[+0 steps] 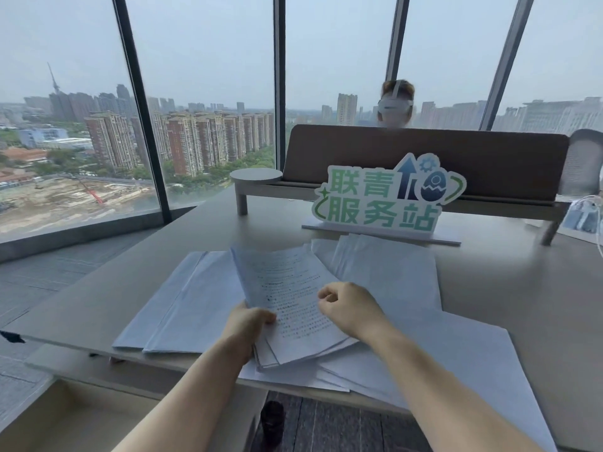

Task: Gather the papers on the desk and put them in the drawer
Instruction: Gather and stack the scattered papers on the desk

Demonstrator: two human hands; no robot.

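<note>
A stack of printed papers is lifted and tilted above the grey desk. My left hand grips the stack's near left edge. My right hand hovers over the stack's right side, fingers loosely curled, holding nothing that I can see. More white sheets lie spread on the desk: two at the left, some behind, and several at the right front. An open beige drawer shows below the desk's front left edge.
A green and white cut-out sign stands behind the papers. A low shelf with a brown divider runs across the back. Another person wearing a headset sits beyond it. White cables lie at the far right.
</note>
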